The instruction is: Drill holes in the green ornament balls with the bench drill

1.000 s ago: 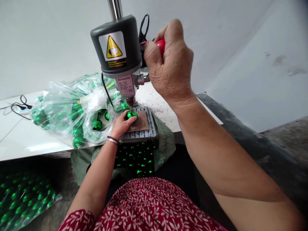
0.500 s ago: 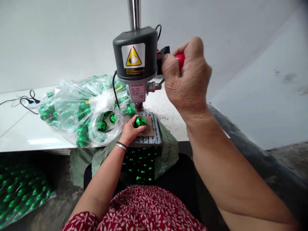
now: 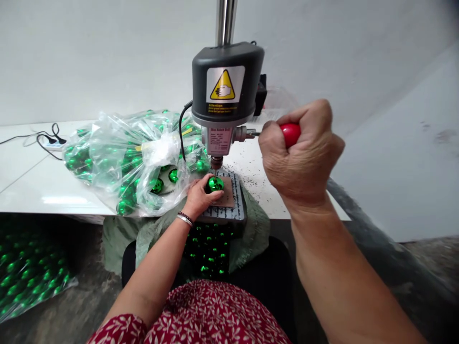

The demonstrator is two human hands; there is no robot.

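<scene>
A shiny green ball (image 3: 216, 184) rests on a brown board (image 3: 228, 196) on the base of a bench drill (image 3: 226, 86). My left hand (image 3: 201, 195) grips the ball from the left with thumb and fingers. The drill's chuck (image 3: 216, 162) is right above it, and the thin bit reaches down to the ball's top; whether it has gone in, I cannot tell. My right hand (image 3: 301, 155) is wrapped round the red knob (image 3: 290, 135) of the drill's lever, to the right of the drill body.
A clear plastic bag (image 3: 103, 148) of green balls lies on the white table (image 3: 43, 193), left of the drill. Behind it runs a black cable (image 3: 53, 141). Dark shavings lie right of the base. More green balls fill a bag (image 3: 32, 272) at lower left and sit below the drill.
My right hand has pulled the red knob down, and the chuck is now closer to the ball. My left hand still holds the ball. The view has shifted slightly.
</scene>
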